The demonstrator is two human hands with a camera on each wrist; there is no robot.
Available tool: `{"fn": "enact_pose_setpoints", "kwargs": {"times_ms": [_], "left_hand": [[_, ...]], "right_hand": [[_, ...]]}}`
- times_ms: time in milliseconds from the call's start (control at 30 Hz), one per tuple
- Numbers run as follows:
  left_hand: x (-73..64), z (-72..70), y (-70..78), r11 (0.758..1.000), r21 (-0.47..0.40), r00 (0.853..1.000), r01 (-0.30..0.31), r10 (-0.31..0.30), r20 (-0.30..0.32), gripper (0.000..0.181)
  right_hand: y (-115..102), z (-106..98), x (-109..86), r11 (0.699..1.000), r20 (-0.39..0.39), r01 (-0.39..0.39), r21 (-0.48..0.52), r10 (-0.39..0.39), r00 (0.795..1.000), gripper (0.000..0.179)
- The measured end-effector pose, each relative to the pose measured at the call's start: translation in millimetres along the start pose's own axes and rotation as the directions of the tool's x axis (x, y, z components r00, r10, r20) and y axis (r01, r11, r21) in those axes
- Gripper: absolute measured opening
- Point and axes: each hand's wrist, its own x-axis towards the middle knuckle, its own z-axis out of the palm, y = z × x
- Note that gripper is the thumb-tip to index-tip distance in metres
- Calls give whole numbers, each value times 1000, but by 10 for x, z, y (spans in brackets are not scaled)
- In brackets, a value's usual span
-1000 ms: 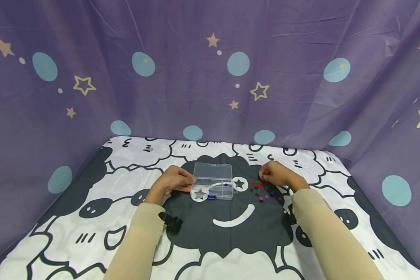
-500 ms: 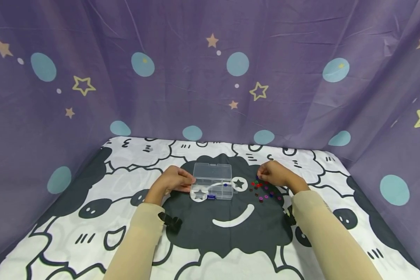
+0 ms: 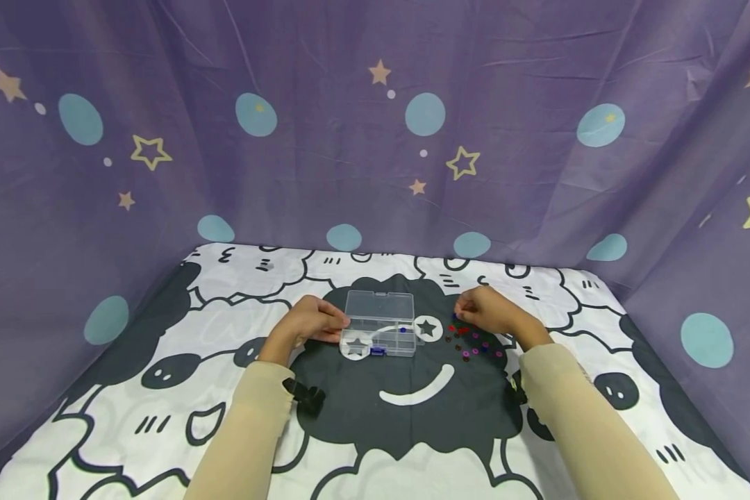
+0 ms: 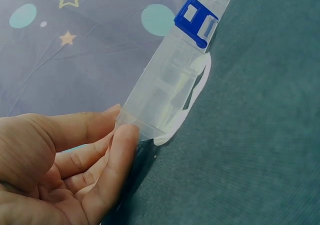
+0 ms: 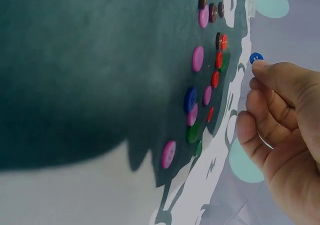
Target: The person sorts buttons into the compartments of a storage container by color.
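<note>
A clear plastic compartment box (image 3: 381, 337) stands on the dark part of the cloth with its lid (image 3: 380, 305) raised at the back. Its front carries a blue latch (image 4: 196, 22). My left hand (image 3: 312, 321) pinches the box's left end between thumb and fingers. One blue button (image 3: 403, 330) shows inside the box. My right hand (image 5: 285, 110) holds a small blue button (image 5: 256, 58) between thumb and fingertip, over the far side of a scatter of buttons. Among these are pink (image 5: 198, 59), red (image 5: 215, 79), green (image 5: 193, 133), brown and blue ones.
The tablecloth (image 3: 412, 423) has a cartoon sheep print, dark in the middle and white around. A purple curtain (image 3: 325, 139) with stars and dots hangs behind the table and along both sides. Buttons lie right of the box.
My right hand has shifted a little to the left with the blue button in its fingertips. The left hand and the box have stayed in place.
</note>
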Motion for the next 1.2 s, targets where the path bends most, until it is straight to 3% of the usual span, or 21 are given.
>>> {"fn": "enact_pose_setpoints", "kwargs": {"times_ms": [367, 667, 1000, 1200], "left_hand": [[10, -9, -21, 1000, 17, 1000, -7, 7, -7, 17], [16, -12, -26, 1000, 5, 1000, -3, 3, 0, 17], [24, -6, -19, 1000, 21, 1000, -3, 3, -1, 17], [5, -7, -18, 1000, 20, 1000, -2, 2, 3, 18]], "right_hand": [[-159, 39, 53, 999, 1, 49, -20, -49, 999, 8], [-284, 106, 118, 999, 12, 39, -3, -39, 999, 10], [-387, 179, 152, 994, -11, 112, -1, -112, 994, 8], [-485, 192, 171, 993, 4, 118, -12, -118, 993, 9]]}}
